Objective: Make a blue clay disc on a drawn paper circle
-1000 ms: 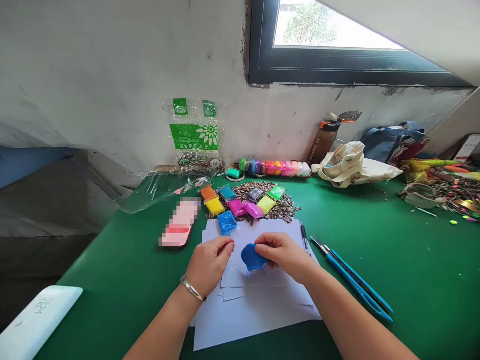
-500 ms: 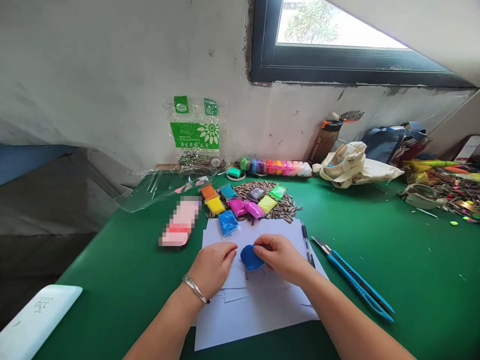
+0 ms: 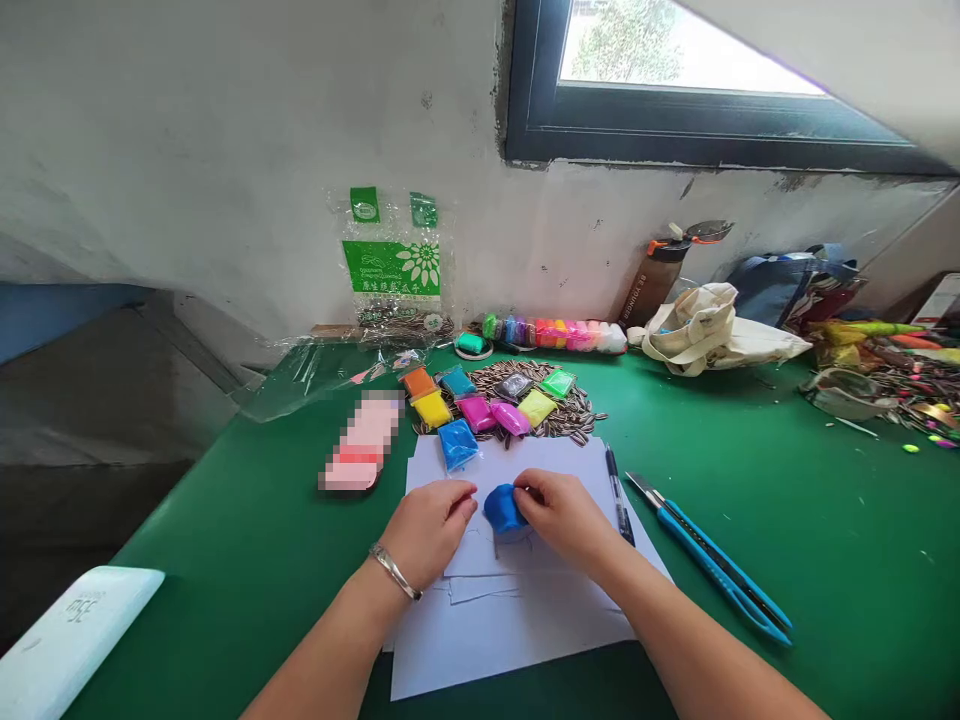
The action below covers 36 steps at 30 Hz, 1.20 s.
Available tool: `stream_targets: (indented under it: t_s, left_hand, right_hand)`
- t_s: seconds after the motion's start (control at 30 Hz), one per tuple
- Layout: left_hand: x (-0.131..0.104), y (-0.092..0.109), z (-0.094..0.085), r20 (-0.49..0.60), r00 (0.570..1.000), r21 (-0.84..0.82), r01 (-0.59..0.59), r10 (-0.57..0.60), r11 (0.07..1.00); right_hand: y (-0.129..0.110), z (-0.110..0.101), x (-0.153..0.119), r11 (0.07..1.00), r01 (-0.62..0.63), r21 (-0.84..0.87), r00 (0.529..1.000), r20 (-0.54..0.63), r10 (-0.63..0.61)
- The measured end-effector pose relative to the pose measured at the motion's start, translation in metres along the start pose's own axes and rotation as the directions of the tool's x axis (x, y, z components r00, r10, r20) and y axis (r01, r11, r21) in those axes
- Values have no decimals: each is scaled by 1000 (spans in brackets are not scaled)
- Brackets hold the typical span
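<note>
Pinched between thumb and fingers of my right hand [image 3: 556,508] is a soft lump of blue modelling clay [image 3: 502,508], held just over the white paper sheets [image 3: 480,640]. My left hand [image 3: 433,525], with a silver bracelet at its wrist, is beside the clay on the left, a small gap apart. Its thumb and fingertips are drawn close together, with nothing visible between them. Faint pen lines show on the paper below the clay. Beyond the hands, a blue clay packet [image 3: 457,444] lies at the paper's top edge.
Several coloured clay packets [image 3: 536,407] rest on a pile of sunflower seeds [image 3: 581,412]. A pen [image 3: 619,495] and a blue craft knife, blade exposed [image 3: 724,560], lie at the right. A pink blurred object [image 3: 362,440] and a white device [image 3: 79,630] are leftward. A bottle [image 3: 656,280] stands behind.
The blue clay has gone from a flatter, wider piece to a thicker, more folded lump. Both hands stay nearly in place; the view has shifted slightly.
</note>
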<state>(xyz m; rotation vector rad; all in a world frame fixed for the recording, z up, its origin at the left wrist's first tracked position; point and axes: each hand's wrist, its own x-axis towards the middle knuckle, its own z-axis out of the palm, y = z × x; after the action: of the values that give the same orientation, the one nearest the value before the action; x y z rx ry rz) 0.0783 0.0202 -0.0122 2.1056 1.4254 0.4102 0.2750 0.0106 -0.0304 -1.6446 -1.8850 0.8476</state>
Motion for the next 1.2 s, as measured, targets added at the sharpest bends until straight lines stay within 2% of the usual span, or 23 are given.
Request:
stream_targets:
  t_s: [0.27,0.4,0.53,0.83,1.1,1.2]
  left_hand:
    - [1,5,16,-41,999,-72,-19,16,997]
    - [3,8,15,-61,997,-156,41,-51,987]
    - [4,6,11,-60,990,-245,108,-126,963]
    - [6,5,17,-59,994,-140,78,-87,987]
    - [3,6,10,-21,991,-191,123,-129,974]
    - [4,5,13,-41,996,-58,76,-78,995]
  right_hand:
    - [-6,-3,-5,991,53,124,996,65,-61]
    - [-5,-3,-5,990,43,132,998,39,-49]
    - [-2,-3,-6,996,48,70,999,23,-50]
    - [-4,2,-9,980,47,-194,999,5,-47]
    - [-4,1,-12,993,40,-109,997,74,-32]
    - [-3,2,-12,989,33,-147,996,91,-20]
